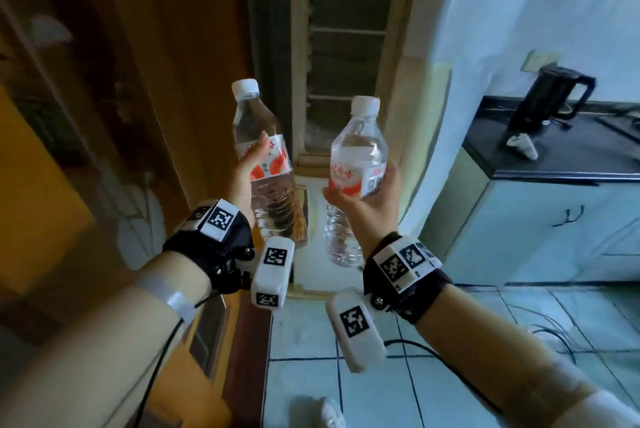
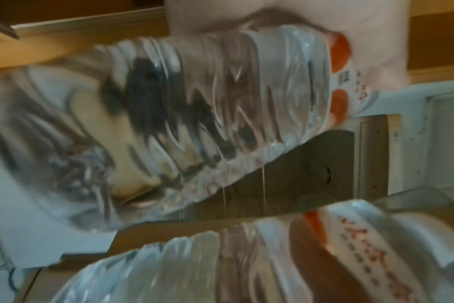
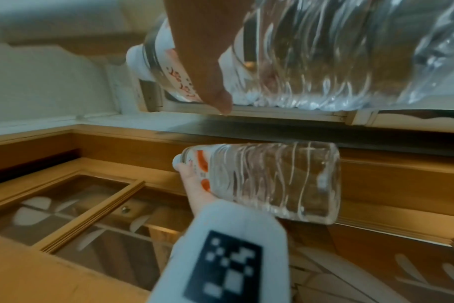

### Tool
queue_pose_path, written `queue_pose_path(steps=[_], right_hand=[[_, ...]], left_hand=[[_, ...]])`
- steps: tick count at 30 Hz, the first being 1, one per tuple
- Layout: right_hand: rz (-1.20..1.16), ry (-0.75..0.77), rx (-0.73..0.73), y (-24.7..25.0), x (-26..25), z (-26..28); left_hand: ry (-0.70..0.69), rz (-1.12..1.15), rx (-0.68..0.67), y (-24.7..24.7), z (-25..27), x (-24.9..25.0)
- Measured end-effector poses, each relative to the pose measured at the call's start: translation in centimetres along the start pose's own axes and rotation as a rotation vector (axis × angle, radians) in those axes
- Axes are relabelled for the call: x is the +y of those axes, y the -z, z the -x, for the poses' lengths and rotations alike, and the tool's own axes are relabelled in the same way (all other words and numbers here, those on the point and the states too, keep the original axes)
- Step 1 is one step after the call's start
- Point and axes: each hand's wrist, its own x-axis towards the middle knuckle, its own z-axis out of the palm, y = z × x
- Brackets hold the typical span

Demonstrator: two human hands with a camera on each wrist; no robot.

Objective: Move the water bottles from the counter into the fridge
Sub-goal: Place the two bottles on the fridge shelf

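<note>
Two clear water bottles with white caps and red-and-white labels are held upright in the air. My left hand grips the left bottle around its label. My right hand grips the right bottle the same way. Both hang in front of a tall opening with ribbed side walls and wire shelves, which looks like the fridge interior. The left wrist view shows the left bottle close and blurred, with the right bottle below it. The right wrist view shows my thumb across the right bottle and the left bottle beyond.
A wooden cabinet with patterned glass doors stands on the left. On the right, a black-topped counter carries a black kettle and a small white object. Cables lie on the tiled floor.
</note>
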Motion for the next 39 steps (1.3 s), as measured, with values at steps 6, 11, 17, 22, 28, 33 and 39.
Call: queue_pose_path(steps=[6,11,17,22,28,33,39], right_hand=[[-0.025,-0.082,-0.072,0.9,-1.8,-2.4],[-0.006,-0.076,-0.033,2.3,-2.4,-7.5],[-0.05,0.025,0.053,3.6,-2.2,-17.5],[-0.11,0.083,0.014,4.8,-2.5,-26.7],[-0.133,0.142,-0.026,3.4,-3.4,-38.1],[-0.173,0.195,-0.023,1.2,-4.3,-46.3],[-0.171,0.335,0.003,-0.4,-5.3,-53.8]], left_hand=[[-0.124,-0.053,-0.14,-2.1,-1.1,0.0],[-0.144,-0.086,-0.125,-5.4,-4.2,0.9],[-0.127,-0.128,-0.232,-12.3,-11.8,3.3],[-0.265,-0.153,-0.252,-17.9,-20.3,4.9],[-0.309,-0.098,-0.246,-21.7,-29.0,8.3],[-0.433,-0.117,-0.362,-24.1,-35.7,12.0],[-0.567,-0.236,-0.289,-27.2,-43.4,15.7]])
